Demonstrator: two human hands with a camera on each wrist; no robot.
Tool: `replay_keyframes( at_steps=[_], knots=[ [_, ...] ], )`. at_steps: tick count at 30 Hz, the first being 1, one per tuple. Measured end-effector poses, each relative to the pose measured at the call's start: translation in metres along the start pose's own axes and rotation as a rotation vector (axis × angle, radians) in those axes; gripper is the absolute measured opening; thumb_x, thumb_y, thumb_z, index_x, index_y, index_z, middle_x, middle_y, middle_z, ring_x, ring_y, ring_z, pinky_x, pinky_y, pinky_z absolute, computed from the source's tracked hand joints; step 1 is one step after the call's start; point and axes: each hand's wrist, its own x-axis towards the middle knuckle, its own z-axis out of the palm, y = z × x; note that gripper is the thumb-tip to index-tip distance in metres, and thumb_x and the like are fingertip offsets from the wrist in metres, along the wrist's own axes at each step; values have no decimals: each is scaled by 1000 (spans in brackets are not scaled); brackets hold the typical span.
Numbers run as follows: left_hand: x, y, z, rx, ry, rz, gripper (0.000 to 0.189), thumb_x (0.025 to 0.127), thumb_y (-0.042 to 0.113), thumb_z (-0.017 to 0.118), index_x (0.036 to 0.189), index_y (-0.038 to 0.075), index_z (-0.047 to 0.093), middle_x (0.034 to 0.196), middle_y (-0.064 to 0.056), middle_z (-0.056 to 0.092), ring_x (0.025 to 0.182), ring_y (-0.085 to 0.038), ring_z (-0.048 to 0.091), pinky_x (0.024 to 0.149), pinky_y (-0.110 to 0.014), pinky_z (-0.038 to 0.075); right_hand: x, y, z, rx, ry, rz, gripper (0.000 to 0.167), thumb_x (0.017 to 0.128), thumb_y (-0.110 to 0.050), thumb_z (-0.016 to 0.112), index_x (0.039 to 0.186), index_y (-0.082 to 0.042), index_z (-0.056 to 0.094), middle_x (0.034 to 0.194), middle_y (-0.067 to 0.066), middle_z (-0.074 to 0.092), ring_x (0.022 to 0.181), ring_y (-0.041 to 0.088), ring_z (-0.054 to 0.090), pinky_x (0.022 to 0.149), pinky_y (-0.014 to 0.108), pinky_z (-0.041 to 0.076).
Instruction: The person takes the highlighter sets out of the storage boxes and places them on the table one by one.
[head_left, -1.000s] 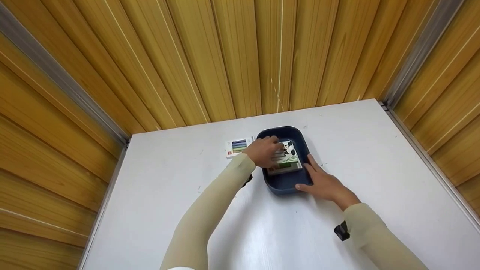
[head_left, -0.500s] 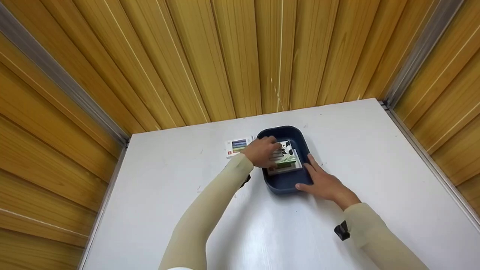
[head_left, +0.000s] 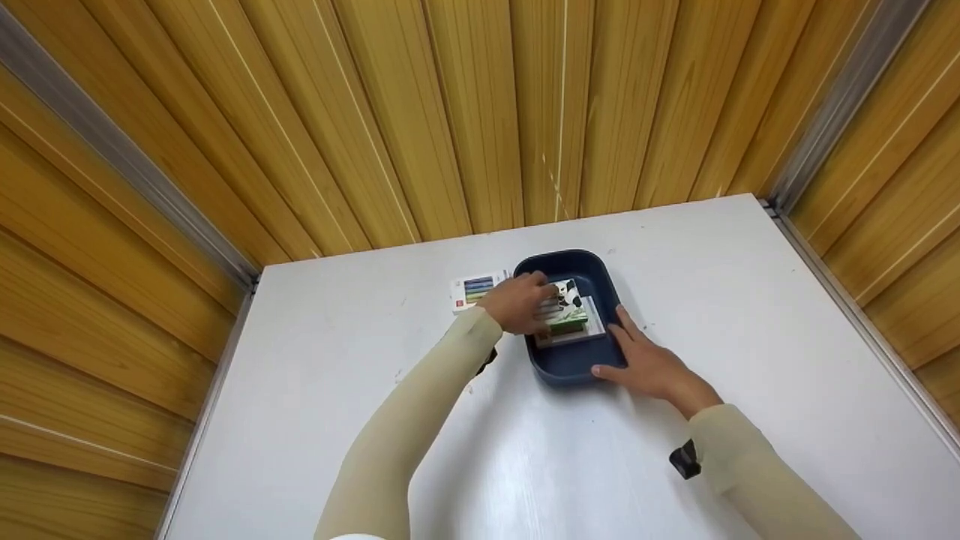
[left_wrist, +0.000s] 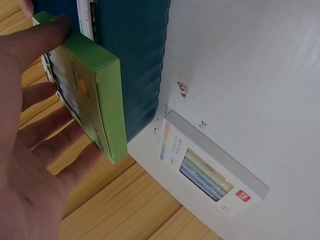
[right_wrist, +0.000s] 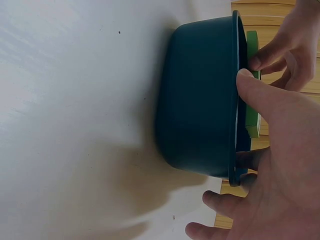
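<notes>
My left hand (head_left: 516, 302) reaches into a dark blue bin (head_left: 571, 371) and pinches a flat green-and-white box with a panda print (head_left: 568, 319). In the left wrist view, the thumb lies on the green edge of this panda box (left_wrist: 111, 95) and the fingers are against its windowed face. It stands partly above the rim in the right wrist view. Beneath it in the bin, a white box (head_left: 594, 319) shows at its right side. My right hand (head_left: 651, 365) rests spread at the bin's near right corner, thumb on the rim (right_wrist: 234, 125).
A white box of coloured pens (left_wrist: 205, 165) with a clear window lies on the white table (head_left: 337, 375), just left of the bin. Wood-patterned panels (head_left: 480, 112) rise behind the table and at both sides.
The panda box has shifted slightly left in my left hand, so more of the white box beneath shows. My right hand has stayed at the bin's corner.
</notes>
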Motion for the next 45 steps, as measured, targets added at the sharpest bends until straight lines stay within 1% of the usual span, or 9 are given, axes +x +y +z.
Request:
replay_keyframes(
  at_steps=[8,13,21,27,33,37,45],
  knots=[
    [-1,-3,2,-1,14,6,57,84,39,71,136,22,53,133,-5,52,116,-21,55,99,-37,50,2,1,1,-9,11,-13,94,89,-57,57,153,-1,17,164,10,-10,141,49,27,106,63,34],
    [-4,-3,1,-30,4,0,58,84,39,72,136,22,53,134,-5,52,117,-21,55,99,-37,50,2,1,1,-5,9,-12,95,89,-58,57,153,-1,16,164,10,-10,141,50,25,106,63,33],
    [-7,-4,1,-41,1,-9,59,83,40,73,135,22,54,134,-6,52,117,-22,54,99,-37,50,1,1,1,-2,8,-16,98,87,-62,56,153,-1,17,164,11,-10,141,49,25,107,64,33],
    [-8,-6,1,-49,6,-12,58,83,39,73,135,21,55,134,-6,52,117,-22,55,99,-37,50,2,2,2,5,12,-19,94,89,-57,58,153,-1,17,164,11,-10,141,50,25,106,65,33],
    [-9,-9,3,-67,19,0,58,82,39,74,134,21,56,132,-7,53,114,-22,56,98,-37,51,2,3,3,3,8,-16,94,89,-57,58,153,-2,17,164,10,-10,140,50,28,105,64,35],
    [-9,-10,4,-73,25,11,59,81,38,76,133,20,56,129,-7,53,112,-21,56,96,-37,52,3,3,3,-13,6,-19,95,89,-59,57,154,-1,16,164,11,-10,138,50,31,103,63,36],
    [-11,-13,4,-86,14,-11,56,83,38,74,133,21,56,130,-6,53,112,-19,57,97,-35,51,3,4,2,-1,14,-20,102,85,-68,55,154,-2,17,164,11,-10,141,49,25,105,64,34]
  ],
)
